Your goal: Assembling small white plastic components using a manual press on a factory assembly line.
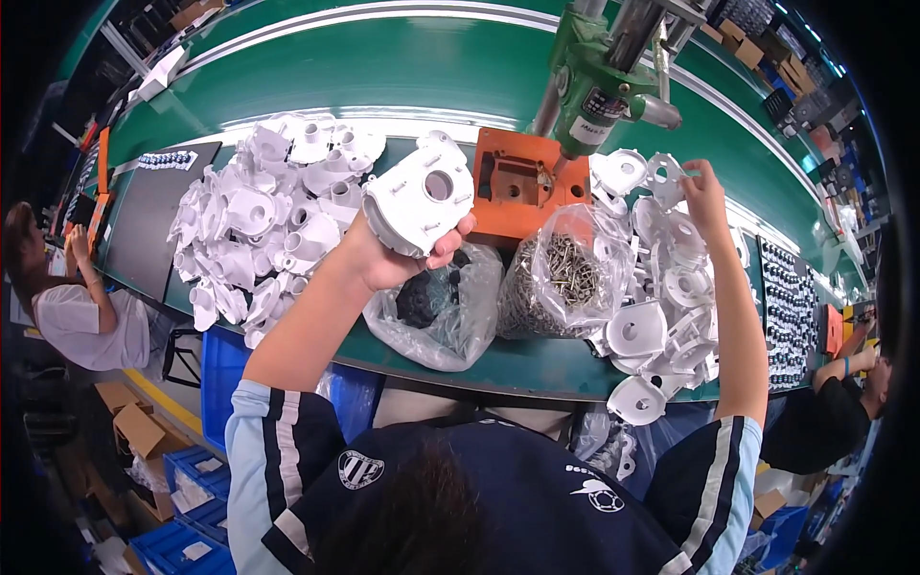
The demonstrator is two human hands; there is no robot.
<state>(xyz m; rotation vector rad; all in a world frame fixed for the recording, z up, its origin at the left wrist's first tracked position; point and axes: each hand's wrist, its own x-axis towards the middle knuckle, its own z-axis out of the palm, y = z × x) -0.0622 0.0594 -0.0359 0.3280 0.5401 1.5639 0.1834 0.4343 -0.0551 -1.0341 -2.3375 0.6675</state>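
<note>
A white plastic housing (419, 198) with a round hole and small posts is held up in my left hand (388, 257), whose fingers wrap under its lower edge. My right hand (705, 195) is at the far side of the right-hand heap, fingers closed on the edge of another white plastic part (666, 180). Between my arms, an orange fixture block (508, 211) lies under a green press (599, 91). In front of the block sit a clear bag of metal screws (572, 273) and a clear bag of small black parts (422, 299).
A large heap of white parts (254, 213) covers the left of the green bench (498, 369). More white parts (685, 285) pile up on the right, beside a tray of small black pieces (788, 311). Other people work at both sides. Blue bins (182, 548) stand lower left.
</note>
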